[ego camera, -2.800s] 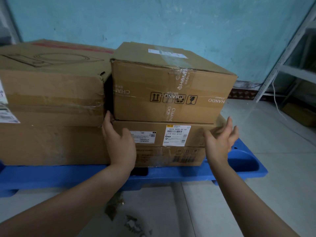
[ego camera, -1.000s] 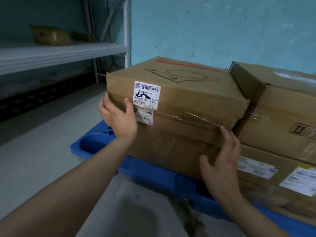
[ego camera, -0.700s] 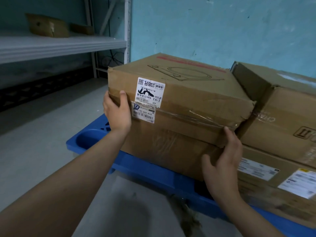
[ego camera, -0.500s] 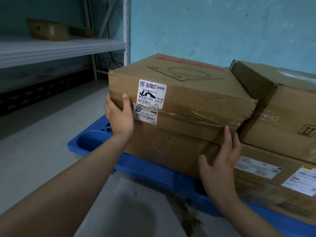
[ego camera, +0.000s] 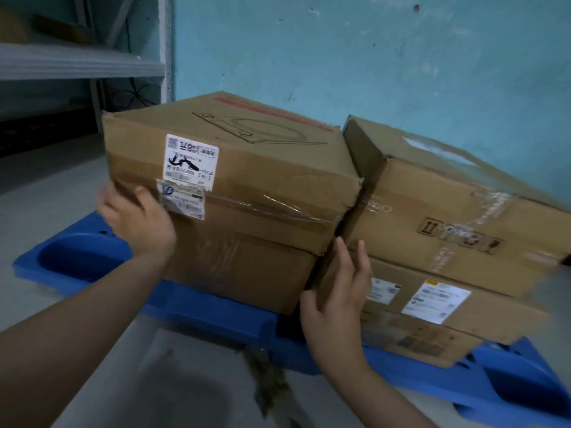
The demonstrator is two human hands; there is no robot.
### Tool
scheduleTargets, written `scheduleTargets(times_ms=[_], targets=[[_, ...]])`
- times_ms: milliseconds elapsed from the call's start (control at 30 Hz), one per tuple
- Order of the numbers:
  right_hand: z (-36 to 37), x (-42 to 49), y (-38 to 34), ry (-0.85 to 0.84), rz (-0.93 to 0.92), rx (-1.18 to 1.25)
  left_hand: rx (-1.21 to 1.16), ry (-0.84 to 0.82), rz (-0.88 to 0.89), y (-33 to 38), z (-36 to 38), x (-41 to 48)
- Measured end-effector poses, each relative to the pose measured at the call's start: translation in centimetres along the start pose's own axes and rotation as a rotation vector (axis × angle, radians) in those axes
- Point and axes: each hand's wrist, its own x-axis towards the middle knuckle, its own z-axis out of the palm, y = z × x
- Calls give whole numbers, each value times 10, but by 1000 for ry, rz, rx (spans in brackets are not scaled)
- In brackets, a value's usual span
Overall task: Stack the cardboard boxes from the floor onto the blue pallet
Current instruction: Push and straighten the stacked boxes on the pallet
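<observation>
- Large box (ego camera: 247, 211): held at both front corners, sits on the left part of the blue pallet (ego camera: 77, 261).
- Left hand (ego camera: 139, 220): thumb on the front face beside the lower label (ego camera: 182, 200), fingers (ego camera: 106, 196) wrapped round the left corner. Blurred, but reads as a grip.
- Right hand (ego camera: 336, 301): fingers (ego camera: 344, 267) straight and together, flat against the lower right front corner, thumb spread out to the left.
- Its crushed upper right corner butts against the upper box (ego camera: 448, 205), which sits on a flat box (ego camera: 500, 319) on the pallet's right part.
- White label (ego camera: 190, 162) on the front face, line drawing on top.
- Pallet is on a grey floor (ego camera: 46, 196), teal wall (ego camera: 370, 57) behind, metal shelf (ego camera: 77, 61) at left, dirt patch (ego camera: 268, 381) in front.
</observation>
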Motion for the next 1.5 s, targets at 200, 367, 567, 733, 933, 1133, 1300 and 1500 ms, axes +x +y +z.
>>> scheduleTargets(times_ms=[200, 367, 567, 733, 933, 1133, 1300, 1500], targets=[[-34, 15, 17, 105, -3, -55, -98, -47, 433, 73, 11, -11], [-86, 41, 35, 418, 46, -10, -177, -339, 673, 130, 18, -63], [-151, 65, 72, 720, 281, -189, -217, -532, 988, 191, 31, -134], [-174, 68, 96, 721, 429, -130, -107, -737, 889, 209, 52, -181], [-196, 74, 119, 629, 541, 21, 14, -833, 653, 201, 69, -199], [-192, 79, 128, 497, 576, 149, 20, -772, 665, 198, 71, -197], [-187, 77, 127, 553, 531, 119, 31, -762, 695, 193, 71, -198], [-180, 80, 122, 547, 524, 148, 15, -766, 707, 191, 74, -201]])
